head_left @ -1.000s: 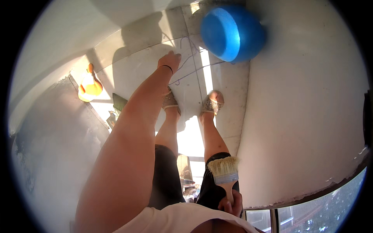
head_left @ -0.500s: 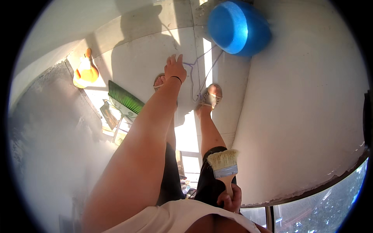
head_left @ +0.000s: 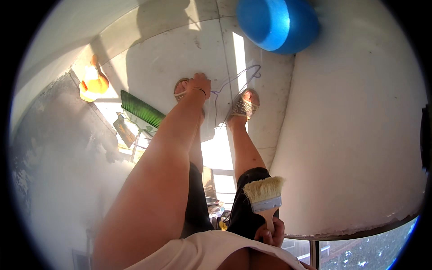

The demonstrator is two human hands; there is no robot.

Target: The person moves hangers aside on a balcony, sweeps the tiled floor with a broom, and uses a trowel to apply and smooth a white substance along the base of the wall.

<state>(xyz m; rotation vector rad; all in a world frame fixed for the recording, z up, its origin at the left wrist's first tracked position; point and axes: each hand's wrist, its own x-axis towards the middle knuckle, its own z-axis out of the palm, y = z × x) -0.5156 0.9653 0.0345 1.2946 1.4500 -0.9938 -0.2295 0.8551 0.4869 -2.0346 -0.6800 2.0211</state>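
The purple wire hanger [head_left: 236, 75] extends over the floor [head_left: 166, 58] just right of the left hand [head_left: 198, 84], which seems closed on its left corner, its long axis slanting away rightward, while the farther right hand [head_left: 272, 231] grips a flat paintbrush [head_left: 264, 193].

White top [head_left: 198, 247] nearest, loosely creased; black trousers [head_left: 196, 213] ending around the knee; farther out, open-toed sandals [head_left: 245, 109], straps speckled, pale-edged; and a thin dark band [head_left: 200, 91] circles the left hand's [head_left: 199, 83] wrist!
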